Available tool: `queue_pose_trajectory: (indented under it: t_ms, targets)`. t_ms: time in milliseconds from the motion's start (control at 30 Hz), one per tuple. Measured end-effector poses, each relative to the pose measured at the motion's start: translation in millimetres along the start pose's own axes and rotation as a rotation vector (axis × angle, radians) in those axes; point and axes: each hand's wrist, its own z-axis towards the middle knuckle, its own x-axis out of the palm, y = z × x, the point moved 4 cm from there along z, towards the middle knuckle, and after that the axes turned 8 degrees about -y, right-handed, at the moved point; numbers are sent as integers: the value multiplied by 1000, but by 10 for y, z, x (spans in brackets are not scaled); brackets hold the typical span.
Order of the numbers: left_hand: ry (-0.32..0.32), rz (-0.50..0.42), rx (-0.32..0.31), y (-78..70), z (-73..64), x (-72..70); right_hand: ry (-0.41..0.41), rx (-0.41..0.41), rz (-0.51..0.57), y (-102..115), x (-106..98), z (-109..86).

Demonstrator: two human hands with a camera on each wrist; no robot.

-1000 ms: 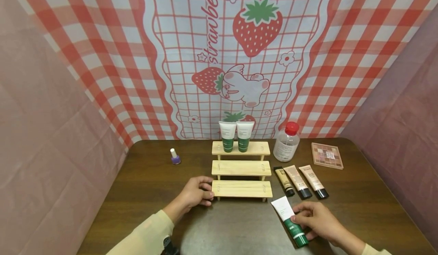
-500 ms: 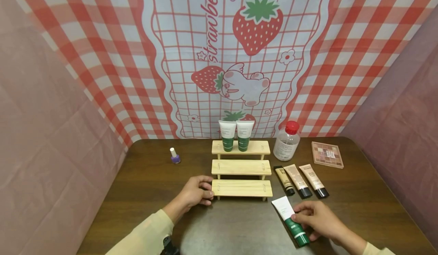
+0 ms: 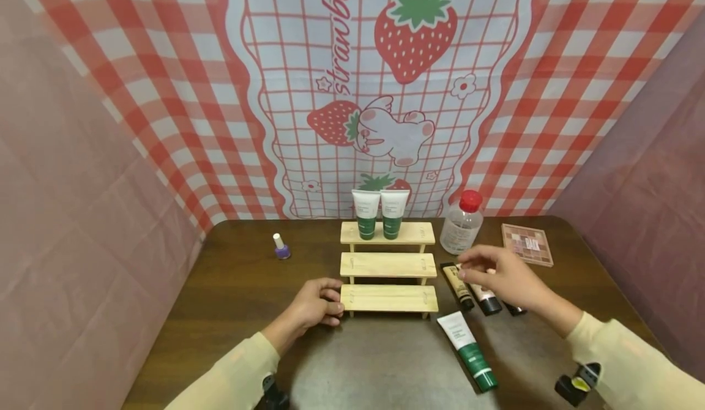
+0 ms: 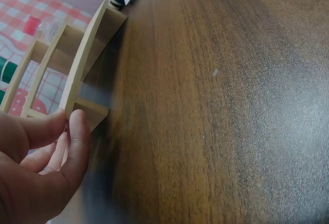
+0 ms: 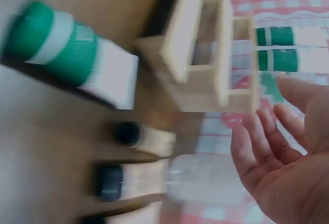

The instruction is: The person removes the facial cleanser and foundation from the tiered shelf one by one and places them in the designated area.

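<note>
My left hand (image 3: 315, 303) pinches the left end of the bottom step of a three-tier wooden display stand (image 3: 388, 298); in the left wrist view, thumb and forefinger meet at the board's end (image 4: 69, 98). Over the row of small cosmetic tubes on the right hovers my right hand (image 3: 507, 275), its fingers loosely bent with nothing between them. It partly hides a beige tube with a black cap (image 3: 487, 303). A gold tube (image 3: 457, 286) lies just left of it. Nearer me lies a white and green squeeze tube (image 3: 468, 352).
Two white and green tubes (image 3: 366, 214) stand side by side on the top step. Behind the right hand are a clear bottle with a red cap (image 3: 461, 229) and an eyeshadow palette (image 3: 527, 245). Purple nail polish (image 3: 282, 249) stands at the left.
My right hand has let go of the white and green tube, which stays lying on the table, and has moved up and back over the small tubes. The left hand keeps its place.
</note>
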Motion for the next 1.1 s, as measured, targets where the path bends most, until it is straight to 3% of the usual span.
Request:
queue_pose_trajectory:
  t_ms: [200,400,633,1100]
  targets:
    - [-4,2,-6,-8,16,-16,-34,-39,-27,333,35,545]
    - [-6,10,-12,-14,11,-9,-32,-36,-9,490,168,831]
    - [-9,23,-10,-28,12,-8,-33,-14,22,555,318,954]
    - [-11,26,-7,-14,3,-5,-63,14,75,551,435,1001]
